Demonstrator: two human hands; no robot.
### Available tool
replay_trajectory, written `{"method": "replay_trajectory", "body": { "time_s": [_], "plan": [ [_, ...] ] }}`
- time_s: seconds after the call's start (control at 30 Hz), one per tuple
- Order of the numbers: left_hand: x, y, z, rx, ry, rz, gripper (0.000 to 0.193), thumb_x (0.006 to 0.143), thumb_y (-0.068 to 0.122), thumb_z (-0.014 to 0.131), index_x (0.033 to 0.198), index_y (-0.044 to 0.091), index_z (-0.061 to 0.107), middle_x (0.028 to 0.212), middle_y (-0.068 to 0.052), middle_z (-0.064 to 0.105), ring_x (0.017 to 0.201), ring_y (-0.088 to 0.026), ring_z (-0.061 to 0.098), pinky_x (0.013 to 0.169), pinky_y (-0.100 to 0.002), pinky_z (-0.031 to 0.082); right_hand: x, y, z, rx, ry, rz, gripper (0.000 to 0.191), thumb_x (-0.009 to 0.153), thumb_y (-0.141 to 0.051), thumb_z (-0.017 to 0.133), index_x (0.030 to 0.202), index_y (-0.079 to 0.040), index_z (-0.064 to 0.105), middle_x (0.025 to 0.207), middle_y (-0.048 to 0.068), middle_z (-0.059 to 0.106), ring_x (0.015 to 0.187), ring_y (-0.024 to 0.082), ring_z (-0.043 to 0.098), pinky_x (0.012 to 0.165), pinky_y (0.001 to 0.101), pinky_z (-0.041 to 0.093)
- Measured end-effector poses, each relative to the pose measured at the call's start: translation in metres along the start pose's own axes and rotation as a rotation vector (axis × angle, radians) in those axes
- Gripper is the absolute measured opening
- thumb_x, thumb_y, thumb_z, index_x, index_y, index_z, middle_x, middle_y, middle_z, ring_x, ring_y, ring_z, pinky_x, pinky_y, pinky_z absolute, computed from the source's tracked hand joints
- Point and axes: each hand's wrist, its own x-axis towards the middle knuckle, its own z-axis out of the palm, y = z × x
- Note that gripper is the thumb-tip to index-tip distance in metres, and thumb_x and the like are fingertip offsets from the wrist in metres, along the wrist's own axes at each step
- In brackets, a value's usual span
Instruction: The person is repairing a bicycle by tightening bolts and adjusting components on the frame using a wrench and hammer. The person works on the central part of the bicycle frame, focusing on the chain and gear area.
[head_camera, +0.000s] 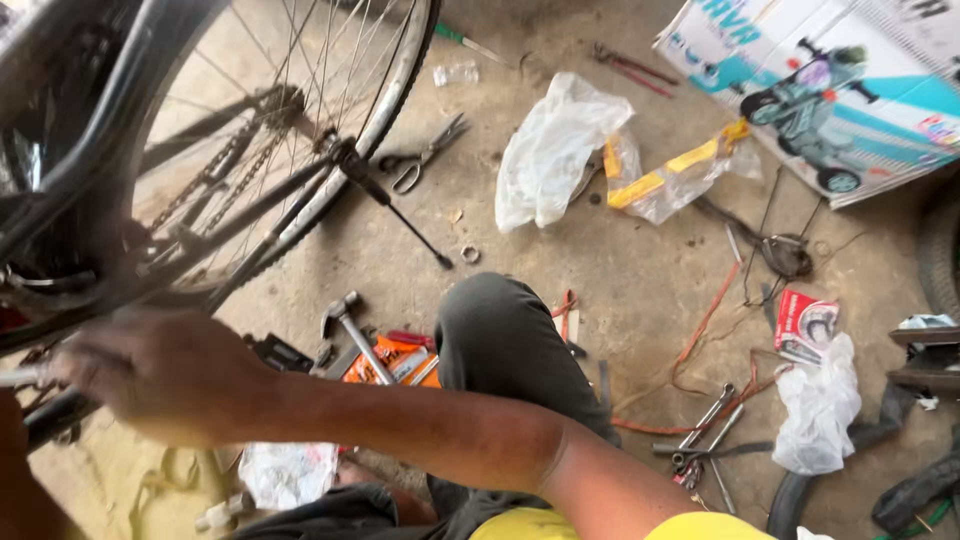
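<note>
Our right hand, blurred, closes on a thin pale rod beside the bike frame; our left hand is unseen. The frame looks heavy, stiff; grip its tubes. A hammer lies just beyond.

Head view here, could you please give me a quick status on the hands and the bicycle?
Right hand blurred, reaching across to bicycle frame; grip unclear. Left hand out of view. Rear wheel beside it. Hammer and scissors on floor nearby.
</note>
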Motion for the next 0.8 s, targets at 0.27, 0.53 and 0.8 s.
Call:
{"method": "replay_trajectory", "body": {
  "time_s": [0.27, 0.53, 0.8],
  "plan": [
    [0.006, 0.036, -0.017, -0.046, 0.035, 0.022, 0.034, 0.091, 0.027, 0.091, 0.1, 0.002, 0.069, 0.088, -0.004, 0.065, 0.074, -0.015, 0.058, 0.062, -0.032, 0.047, 0.03, 0.063, 0.007, 0.937, 0.1, 0.247, 0.046, 0.096, -0.012, 0.067, 0.14, -0.003, 0.057, 0.106, 0.011, 0.074, 0.08, 0.012, 0.069, 0.065, 0.0265, 0.057],
    [-0.003, 0.074, -0.013, 0.035, -0.074, 0.26, 0.027, 0.098, 0.028, 0.089, 0.09, 0.01, 0.071, 0.077, 0.002, 0.068, 0.065, -0.01, 0.065, 0.055, -0.027, 0.053, 0.051, 0.055, -0.029, 0.856, 0.232, 0.499, 0.012, 0.093, -0.007, 0.069, 0.102, -0.003, 0.074, 0.076, 0.007, 0.069, 0.06, 0.016, 0.066, 0.056, 0.0387, 0.064],
    [-0.001, 0.076, -0.009, 0.034, -0.012, 0.378, 0.03, 0.091, 0.03, 0.091, 0.089, 0.011, 0.069, 0.081, -0.001, 0.072, 0.074, -0.011, 0.072, 0.065, -0.028, 0.063, 0.06, 0.035, -0.019, 0.778, 0.138, 0.591, 0.012, 0.091, -0.012, 0.072, 0.096, 0.0, 0.073, 0.068, 0.007, 0.064, 0.044, 0.012, 0.055, 0.044, 0.0361, 0.06]
  ]
}}
